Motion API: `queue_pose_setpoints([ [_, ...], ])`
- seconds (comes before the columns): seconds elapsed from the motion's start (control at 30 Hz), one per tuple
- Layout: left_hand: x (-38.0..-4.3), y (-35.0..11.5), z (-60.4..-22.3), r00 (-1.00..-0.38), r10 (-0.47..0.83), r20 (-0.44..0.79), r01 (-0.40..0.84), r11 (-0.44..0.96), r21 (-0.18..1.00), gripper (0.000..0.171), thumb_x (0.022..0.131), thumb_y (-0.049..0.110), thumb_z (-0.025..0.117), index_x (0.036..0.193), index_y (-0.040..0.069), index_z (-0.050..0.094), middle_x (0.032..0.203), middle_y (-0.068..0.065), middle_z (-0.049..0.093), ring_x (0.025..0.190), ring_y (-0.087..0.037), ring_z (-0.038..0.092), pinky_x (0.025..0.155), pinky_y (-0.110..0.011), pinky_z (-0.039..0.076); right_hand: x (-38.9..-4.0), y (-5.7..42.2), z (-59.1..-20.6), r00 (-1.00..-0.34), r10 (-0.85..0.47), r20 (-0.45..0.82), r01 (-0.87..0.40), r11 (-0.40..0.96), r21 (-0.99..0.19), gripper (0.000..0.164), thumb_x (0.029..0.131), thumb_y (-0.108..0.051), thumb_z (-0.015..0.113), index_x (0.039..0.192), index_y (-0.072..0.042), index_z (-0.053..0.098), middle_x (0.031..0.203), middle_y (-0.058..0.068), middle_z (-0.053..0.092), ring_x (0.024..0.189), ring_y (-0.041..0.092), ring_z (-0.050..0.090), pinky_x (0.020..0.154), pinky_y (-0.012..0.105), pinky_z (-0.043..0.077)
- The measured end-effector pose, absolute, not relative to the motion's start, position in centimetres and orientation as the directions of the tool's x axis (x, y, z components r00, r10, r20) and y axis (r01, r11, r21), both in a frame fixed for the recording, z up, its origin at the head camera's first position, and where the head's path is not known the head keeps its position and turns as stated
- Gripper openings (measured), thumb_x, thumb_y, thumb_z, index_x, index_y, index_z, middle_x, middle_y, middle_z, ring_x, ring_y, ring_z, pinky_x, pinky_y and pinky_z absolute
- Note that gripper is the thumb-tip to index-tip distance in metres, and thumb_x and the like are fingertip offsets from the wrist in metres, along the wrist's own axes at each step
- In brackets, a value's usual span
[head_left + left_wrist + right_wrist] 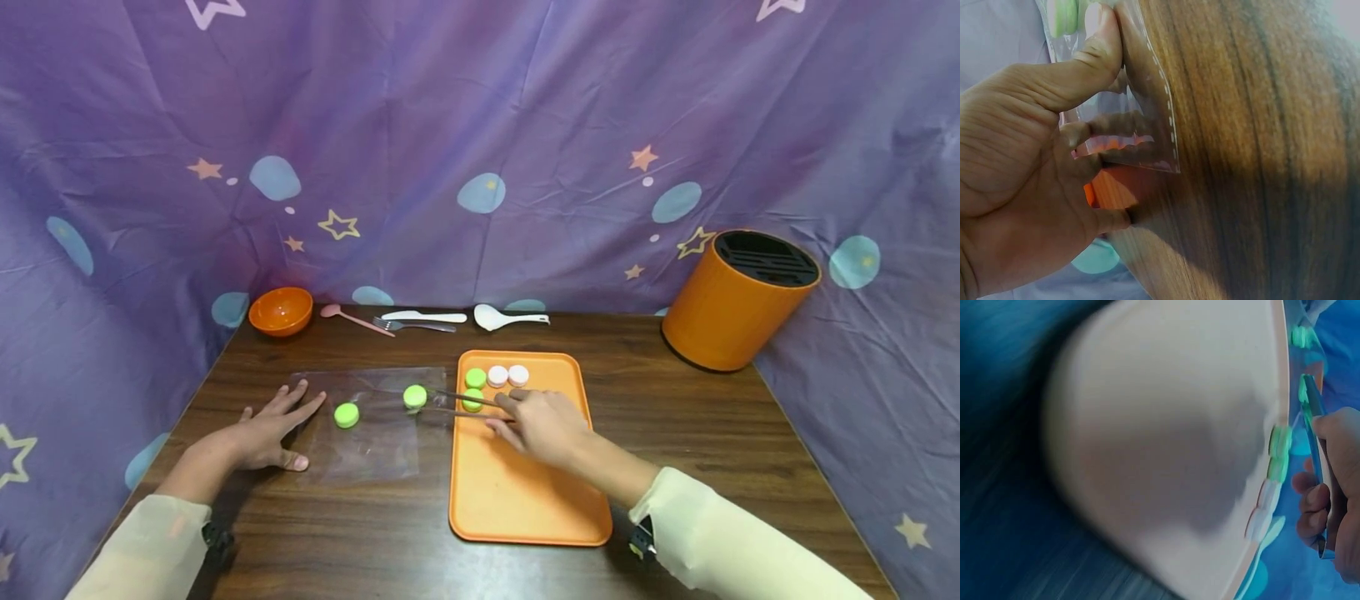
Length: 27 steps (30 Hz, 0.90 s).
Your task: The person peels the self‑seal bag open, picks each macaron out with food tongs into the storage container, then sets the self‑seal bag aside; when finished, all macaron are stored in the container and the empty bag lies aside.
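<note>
My left hand (266,433) rests with spread fingers at the left edge of a clear plastic sheet or bag (371,457) on the table. In the left wrist view its thumb lies over the clear plastic (1147,119). My right hand (547,425) grips metal tongs (1315,400) above the orange tray (525,508). The tongs reach left, their tips at a green macaron-like disc (415,397) over the plastic. Another green disc (347,415) lies near my left fingers. Inside the tray's far left corner are two green discs (476,378) and two pale pink discs (518,376).
Along the back lie an orange bowl (281,312), a pink spoon (358,320), a white knife (423,317), a fork (416,326) and a white ladle-like spoon (510,318). An orange knife block (731,312) stands back right, before a purple curtain (420,150).
</note>
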<state>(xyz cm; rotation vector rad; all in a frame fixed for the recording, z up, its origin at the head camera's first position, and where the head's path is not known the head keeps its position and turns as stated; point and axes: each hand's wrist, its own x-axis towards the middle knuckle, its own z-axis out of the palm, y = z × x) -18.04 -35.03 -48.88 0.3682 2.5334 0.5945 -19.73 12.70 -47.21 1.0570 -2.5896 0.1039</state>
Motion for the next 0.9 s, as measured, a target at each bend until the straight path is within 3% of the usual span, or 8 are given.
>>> queue_pose_setpoints([
  [0.13, -17.8, -34.6, -48.3, -0.836, 0.349, -0.423, 0.134, 0.878, 0.459, 0.118, 0.089, 0.05, 0.084, 0.18, 0.025, 0.014, 0.183, -0.028, -0.01, 0.166, -0.059, -0.013, 0.115, -0.096, -0.002, -19.4, 14.3, -46.9, -0.679, -0.65, 0.34, -0.674, 0.736, 0.061, 0.033, 0.104, -0.049, 0.076, 0.115, -0.018, 0.08, 0.089, 0.0, 0.079, 0.067, 0.022, 0.076, 0.051, 0.041, 0.057],
  [0.23, -17.9, -34.8, -48.5, -0.839, 0.351, -0.416, 0.147, 0.882, 0.448, 0.118, 0.088, 0.053, 0.083, 0.18, 0.027, 0.014, 0.184, -0.027, -0.008, 0.167, -0.059, -0.01, 0.115, -0.096, -0.001, -19.3, 15.6, -46.7, -0.684, -0.636, 0.357, -0.661, 0.747, 0.064, 0.034, 0.102, -0.049, 0.078, 0.114, -0.017, 0.081, 0.089, 0.001, 0.08, 0.07, 0.023, 0.078, 0.052, 0.042, 0.059],
  [0.37, -18.5, -35.6, -49.9, -0.844, 0.353, -0.404, 0.155, 0.882, 0.445, 0.121, 0.083, 0.065, 0.081, 0.179, 0.04, 0.012, 0.186, -0.023, -0.007, 0.169, -0.057, -0.009, 0.115, -0.096, 0.0, -19.1, 17.3, -46.6, -0.691, -0.619, 0.373, -0.647, 0.76, 0.065, 0.034, 0.1, -0.047, 0.081, 0.112, -0.015, 0.081, 0.087, 0.002, 0.079, 0.068, 0.024, 0.077, 0.052, 0.043, 0.059],
  [0.67, -19.4, -36.1, -51.2, -0.839, 0.341, -0.425, 0.14, 0.888, 0.437, 0.126, 0.078, 0.072, 0.081, 0.179, 0.041, 0.012, 0.187, -0.019, -0.009, 0.17, -0.054, -0.01, 0.117, -0.095, -0.001, -18.4, 21.2, -46.6, -0.738, -0.562, 0.375, -0.597, 0.802, 0.026, 0.033, 0.098, -0.043, 0.083, 0.112, -0.013, 0.081, 0.094, 0.006, 0.083, 0.07, 0.028, 0.078, 0.053, 0.047, 0.061],
  [0.9, -17.4, -33.5, -46.8, -0.828, 0.34, -0.445, 0.126, 0.888, 0.442, 0.116, 0.09, 0.045, 0.085, 0.178, 0.016, 0.017, 0.183, -0.031, -0.007, 0.166, -0.062, -0.009, 0.116, -0.096, 0.0, -17.8, 22.9, -47.2, -0.77, -0.528, 0.357, -0.566, 0.825, -0.001, 0.031, 0.099, -0.042, 0.083, 0.109, -0.013, 0.082, 0.09, 0.005, 0.081, 0.065, 0.024, 0.074, 0.05, 0.044, 0.057],
])
